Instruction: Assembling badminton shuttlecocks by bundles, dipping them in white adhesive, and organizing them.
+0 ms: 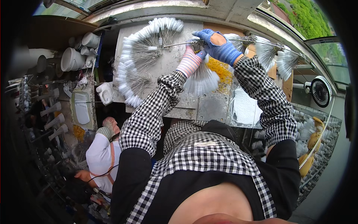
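Note:
My left hand (191,61), in a pink-and-white striped glove, is closed around the gathered wire stems of a bunch of white-bristled wire brushes (201,80). The bristle ends fan down toward me. Over the same stems, my right hand (220,47) in a blue glove has its fingers bent round a thin metal rod (175,44); its fingertips are partly hidden. The rod runs from left of my hands out to the right, where more brush bunches (265,54) hang along it. Left of my hands, many loose brushes (128,71) lie in a curved fan, wire ends inward.
A grey worktop (212,108) carries yellow strands (222,72) and a white sheet-like slab (244,108). White buckets (72,59) and a white jug (106,92) stand left. A co-worker (104,151) is at lower left. A black fan (320,92) stands right, below the window.

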